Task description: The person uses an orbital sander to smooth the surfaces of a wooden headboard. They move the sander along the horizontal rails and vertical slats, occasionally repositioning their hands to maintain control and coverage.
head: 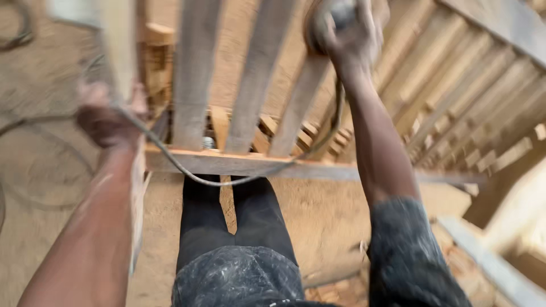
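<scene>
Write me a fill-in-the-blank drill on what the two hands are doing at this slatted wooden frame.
1. The right hand grips a round power tool pressed against a wooden ____ of the frame.
2. A dark ____ hangs from that tool and sags across the frame's front rail toward the left hand.
3. The left hand holds the frame's ____ side post.
4. Below the frame, the person's legs are in ____ trousers.

Missing words: slat; cable; left; black

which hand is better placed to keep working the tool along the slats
Right. The right hand already grips the round power tool on a slat; the left hand only steadies the frame's edge, near the cable.
</scene>
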The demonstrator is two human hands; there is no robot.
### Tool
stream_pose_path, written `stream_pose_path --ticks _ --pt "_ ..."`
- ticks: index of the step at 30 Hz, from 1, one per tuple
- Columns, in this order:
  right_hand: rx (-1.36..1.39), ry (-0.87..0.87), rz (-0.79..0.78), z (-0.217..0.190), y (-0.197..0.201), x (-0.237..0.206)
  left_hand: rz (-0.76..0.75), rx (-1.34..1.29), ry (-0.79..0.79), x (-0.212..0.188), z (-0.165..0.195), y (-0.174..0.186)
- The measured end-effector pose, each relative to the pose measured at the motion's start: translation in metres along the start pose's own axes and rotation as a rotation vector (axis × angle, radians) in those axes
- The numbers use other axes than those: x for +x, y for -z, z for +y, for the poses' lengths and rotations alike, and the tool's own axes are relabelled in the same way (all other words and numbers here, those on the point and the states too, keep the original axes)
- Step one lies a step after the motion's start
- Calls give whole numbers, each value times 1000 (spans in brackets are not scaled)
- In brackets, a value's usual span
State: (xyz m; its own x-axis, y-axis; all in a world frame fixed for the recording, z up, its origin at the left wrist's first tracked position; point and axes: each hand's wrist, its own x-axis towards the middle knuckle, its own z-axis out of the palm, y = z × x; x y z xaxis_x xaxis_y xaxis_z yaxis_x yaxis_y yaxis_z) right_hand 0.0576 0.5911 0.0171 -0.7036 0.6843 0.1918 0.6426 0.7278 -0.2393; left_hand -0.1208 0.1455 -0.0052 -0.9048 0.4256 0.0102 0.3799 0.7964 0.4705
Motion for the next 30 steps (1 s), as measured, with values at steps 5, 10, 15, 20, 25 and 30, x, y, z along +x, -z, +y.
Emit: stream_pose_path --ticks 5,10,15,20,25,30 --pt "-12 42 146 7 5 26 107 72 -52 0 -3 3" --pt "10 -261 6 19 17 1 122 82 -24 0 -17 -10" --pt "-51 -66 -45 11 17 -58 36 74 106 -3 -31 -22" --pt "-40 156 -105 5 26 -69 39 100 9 -5 -32 -12" --pt "-90 172 32 4 29 20 70 154 -1 -7 -24 -9" --pt "-153 371 -137 -6 26 75 -7 74 60 -3 -26 -15"
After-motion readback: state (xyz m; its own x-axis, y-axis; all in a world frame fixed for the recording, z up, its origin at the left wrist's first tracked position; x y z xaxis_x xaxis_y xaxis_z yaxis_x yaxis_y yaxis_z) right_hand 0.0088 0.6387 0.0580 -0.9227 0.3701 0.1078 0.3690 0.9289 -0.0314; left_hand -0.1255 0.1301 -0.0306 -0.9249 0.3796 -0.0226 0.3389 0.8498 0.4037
